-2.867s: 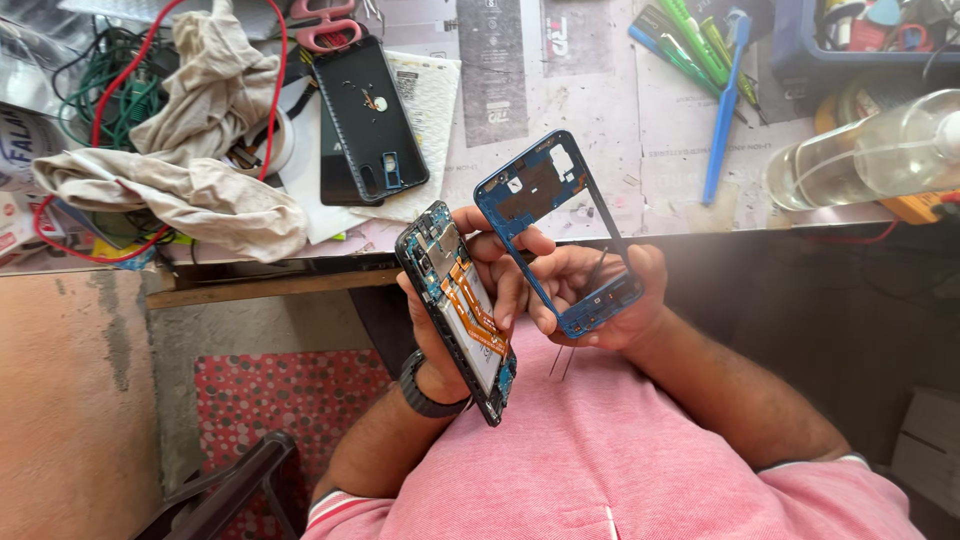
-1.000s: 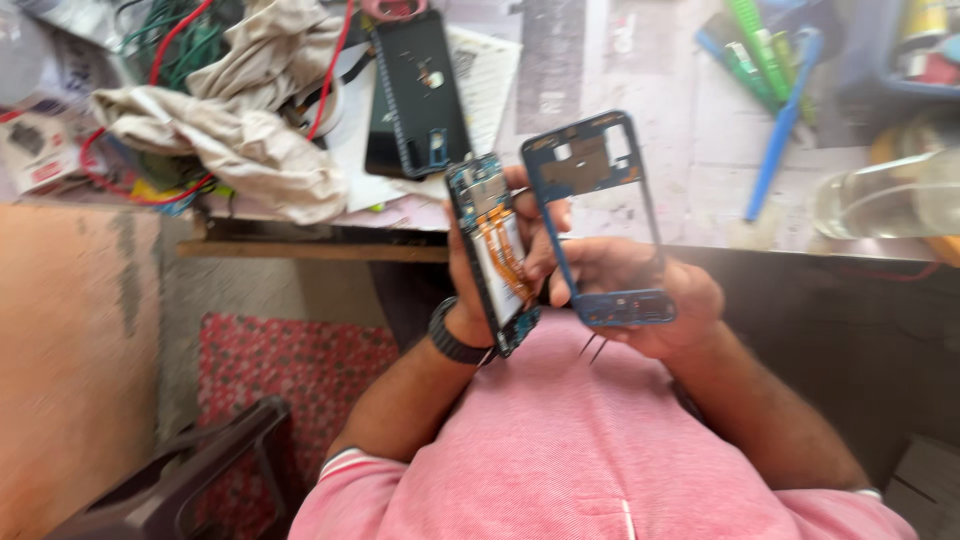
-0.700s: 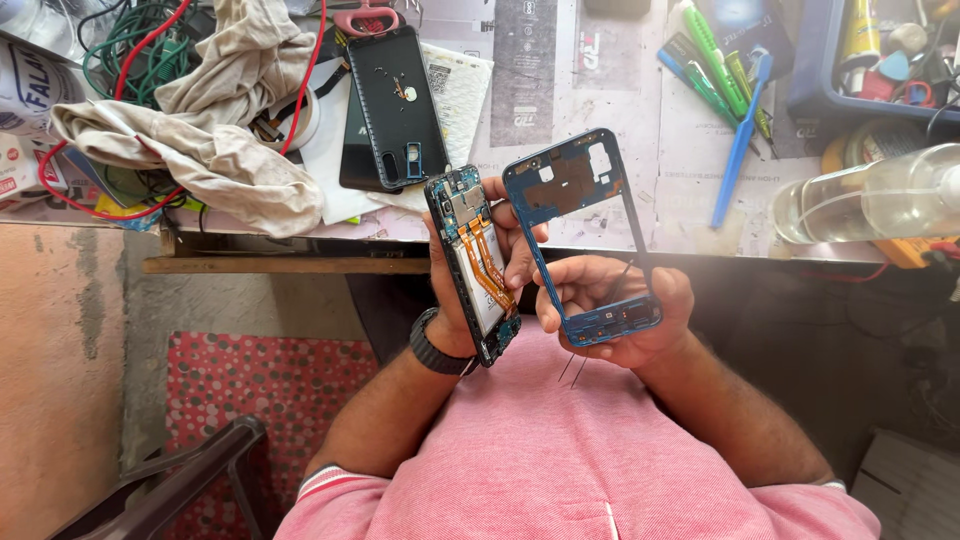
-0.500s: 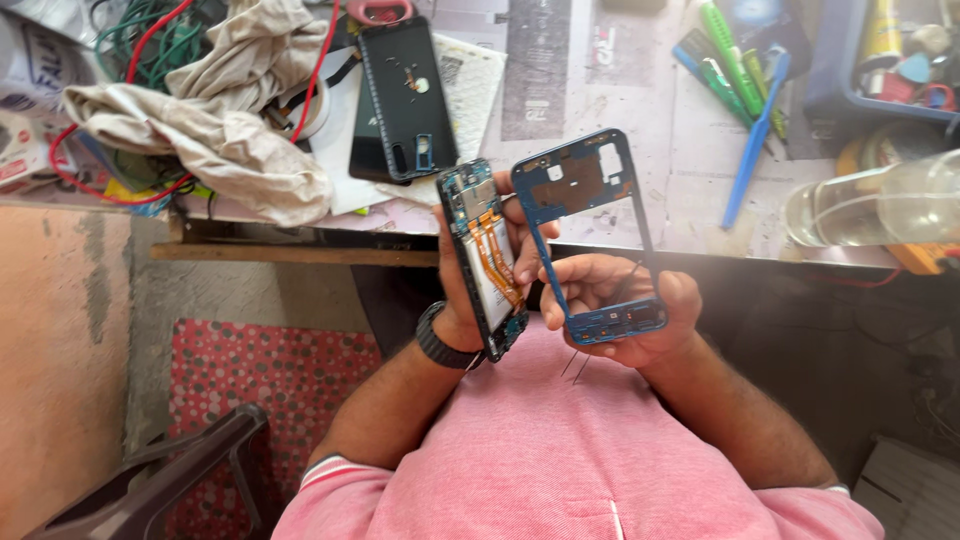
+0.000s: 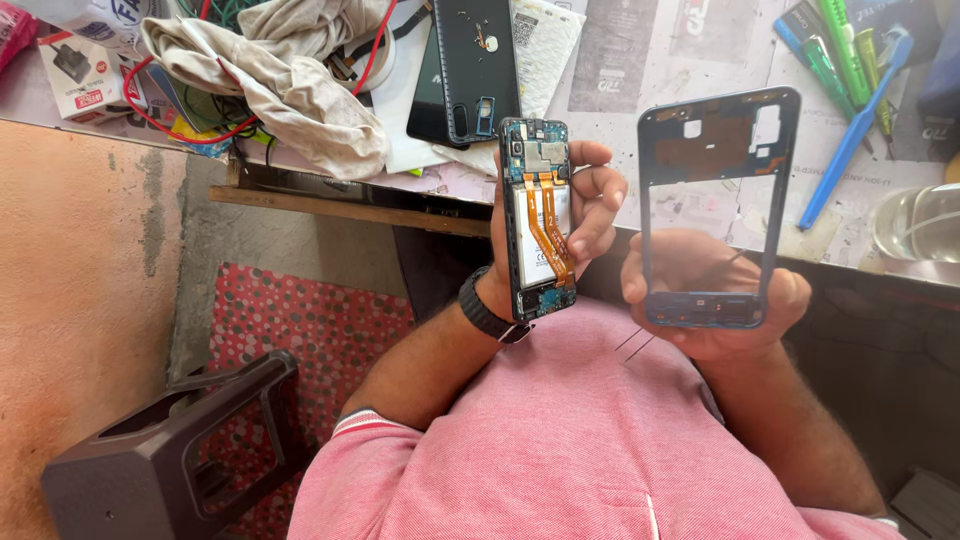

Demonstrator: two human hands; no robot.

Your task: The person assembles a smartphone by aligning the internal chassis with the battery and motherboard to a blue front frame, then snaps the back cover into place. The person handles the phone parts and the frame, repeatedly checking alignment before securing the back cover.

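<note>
My left hand [image 5: 590, 205] grips an opened phone body [image 5: 538, 218], held upright with its circuit boards, battery and orange ribbon cables facing me. My right hand [image 5: 715, 300] holds a blue phone middle frame [image 5: 712, 205] by its bottom end; the frame stands upright and I see the table through its opening. The two parts are apart, side by side over the table's front edge. A black band is on my left wrist.
A black phone back cover [image 5: 468, 68] lies on the table [image 5: 620, 60] beyond my left hand. Beige cloth [image 5: 285, 70] and red wires are at back left. Blue and green tools [image 5: 850, 90] and a clear container [image 5: 920, 225] are at right. A dark stool [image 5: 170, 450] stands at lower left.
The frame in my right hand has moved right, away from the phone body, so the two parts no longer overlap. The phone body has turned upright.
</note>
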